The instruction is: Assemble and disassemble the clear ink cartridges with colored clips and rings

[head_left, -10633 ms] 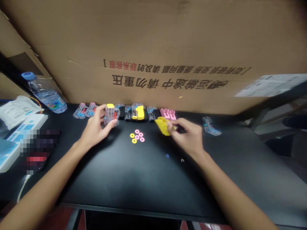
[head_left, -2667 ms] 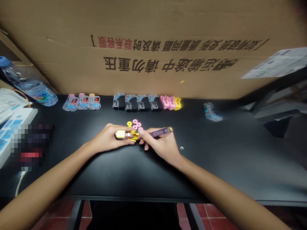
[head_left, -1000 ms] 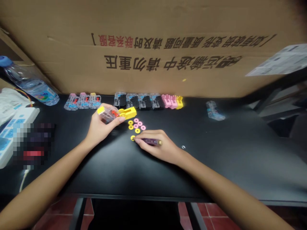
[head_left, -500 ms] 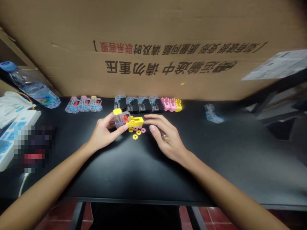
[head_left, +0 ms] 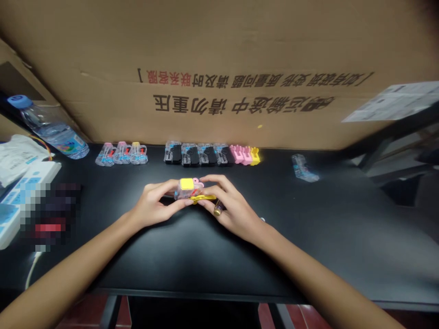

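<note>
Between the fingers and thumb of my left hand [head_left: 156, 201] is a small clear plastic toy gun [head_left: 197, 187] with a yellow square cap [head_left: 187, 183] and a red piece inside. My right hand [head_left: 233, 205] is closed at its other end, its fingertips on a yellow plastic part [head_left: 204, 198] that lies along the toy's near side. A dark stick with a gold-coloured end [head_left: 218, 210], its kind unclear, is also tucked in that hand. Just beyond the toy a pink ring [head_left: 196, 181] shows; the hands and toy hide what else lies there.
Along the cardboard wall [head_left: 240, 45] stand three clear toy guns [head_left: 121, 153], several clear-and-black ones [head_left: 199, 155] and pink and yellow parts [head_left: 245, 155]. Another clear piece [head_left: 304, 168] lies right. At left are a water bottle [head_left: 58, 135] and a power strip [head_left: 30, 192].
The toy has turned and come lower, its yellow cap now facing up. My right hand has moved left and now touches the yellow part. The loose rings are mostly hidden from view.
</note>
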A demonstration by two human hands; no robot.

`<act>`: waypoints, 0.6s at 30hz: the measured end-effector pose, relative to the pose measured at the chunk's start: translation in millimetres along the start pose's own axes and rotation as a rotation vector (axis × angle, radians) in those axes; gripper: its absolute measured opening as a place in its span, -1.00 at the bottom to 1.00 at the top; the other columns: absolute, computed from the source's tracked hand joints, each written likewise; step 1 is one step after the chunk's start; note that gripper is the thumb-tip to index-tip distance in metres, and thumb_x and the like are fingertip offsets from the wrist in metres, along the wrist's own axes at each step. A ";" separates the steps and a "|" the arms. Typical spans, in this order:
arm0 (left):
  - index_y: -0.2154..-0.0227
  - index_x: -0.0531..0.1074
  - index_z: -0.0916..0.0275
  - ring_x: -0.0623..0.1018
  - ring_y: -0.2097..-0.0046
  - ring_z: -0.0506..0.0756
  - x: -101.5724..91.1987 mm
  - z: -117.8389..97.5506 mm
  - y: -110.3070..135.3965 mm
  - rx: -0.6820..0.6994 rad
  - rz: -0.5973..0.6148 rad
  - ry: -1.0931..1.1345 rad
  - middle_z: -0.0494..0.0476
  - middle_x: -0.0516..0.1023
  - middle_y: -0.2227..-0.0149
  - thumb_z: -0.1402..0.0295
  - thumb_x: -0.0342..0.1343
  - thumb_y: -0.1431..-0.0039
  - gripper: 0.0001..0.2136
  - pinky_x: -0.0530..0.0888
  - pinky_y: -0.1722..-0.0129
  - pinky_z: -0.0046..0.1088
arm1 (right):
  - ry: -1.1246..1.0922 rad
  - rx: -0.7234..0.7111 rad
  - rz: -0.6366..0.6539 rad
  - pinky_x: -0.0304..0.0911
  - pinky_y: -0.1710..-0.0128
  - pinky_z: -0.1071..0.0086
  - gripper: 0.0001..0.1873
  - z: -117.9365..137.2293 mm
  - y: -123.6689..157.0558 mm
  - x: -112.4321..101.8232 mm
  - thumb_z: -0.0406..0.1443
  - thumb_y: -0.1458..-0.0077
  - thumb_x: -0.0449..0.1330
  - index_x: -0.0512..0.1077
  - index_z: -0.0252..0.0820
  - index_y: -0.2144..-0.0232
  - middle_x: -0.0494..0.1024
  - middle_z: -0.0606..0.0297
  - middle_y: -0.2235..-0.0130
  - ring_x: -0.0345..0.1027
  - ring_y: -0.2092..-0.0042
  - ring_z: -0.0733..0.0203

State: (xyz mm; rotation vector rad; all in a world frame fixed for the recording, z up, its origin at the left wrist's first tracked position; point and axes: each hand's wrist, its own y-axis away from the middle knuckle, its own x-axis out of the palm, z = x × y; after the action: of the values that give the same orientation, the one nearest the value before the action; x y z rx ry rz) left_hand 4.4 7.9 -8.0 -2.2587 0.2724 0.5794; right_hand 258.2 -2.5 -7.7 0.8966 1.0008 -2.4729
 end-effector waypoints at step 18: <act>0.04 0.61 0.25 0.73 0.27 0.08 -4.6 1.3 -0.1 -0.033 0.085 0.045 0.18 0.76 0.20 0.29 0.36 -0.33 -0.78 0.69 0.20 -0.45 | -0.085 0.047 -0.061 0.36 0.34 0.33 -0.88 0.8 -4.0 -7.4 -0.32 -0.38 0.29 0.52 -0.09 0.05 0.63 0.26 0.26 0.43 0.31 0.18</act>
State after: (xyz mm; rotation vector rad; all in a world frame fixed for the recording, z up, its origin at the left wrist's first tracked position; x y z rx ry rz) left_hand 0.0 9.0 -6.5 -2.3025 0.3860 0.5814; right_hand 261.3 0.2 -0.4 0.7785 0.9589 -2.5725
